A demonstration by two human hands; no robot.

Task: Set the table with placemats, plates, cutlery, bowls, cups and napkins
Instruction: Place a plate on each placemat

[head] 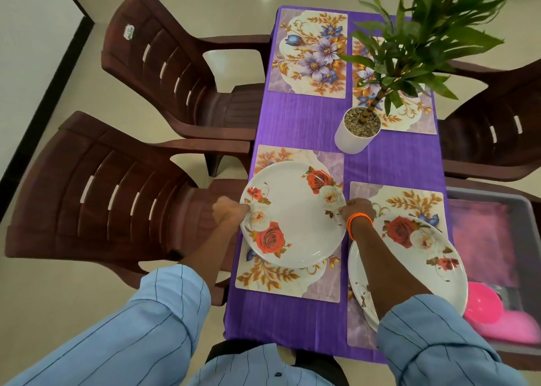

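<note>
I am gripping a round white plate with red roses (292, 214) by opposite rims, my left hand (227, 211) pinching its left edge and my right hand (358, 210) pinching its right edge. It is sitting over the floral placemat (263, 277) at the purple tabletop's (295, 125) near-left corner. A second rose plate (433, 256) is lying on the near-right placemat (409, 198).

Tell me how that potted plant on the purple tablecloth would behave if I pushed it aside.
The potted plant would probably tip rather than slide: its stem and leaves rise tall above a narrow white pot. The gravel filling the pot likely adds weight low down, which should steady it somewhat. The tablecloth may bunch under a push, so lifting by the pot seems safer.
</note>
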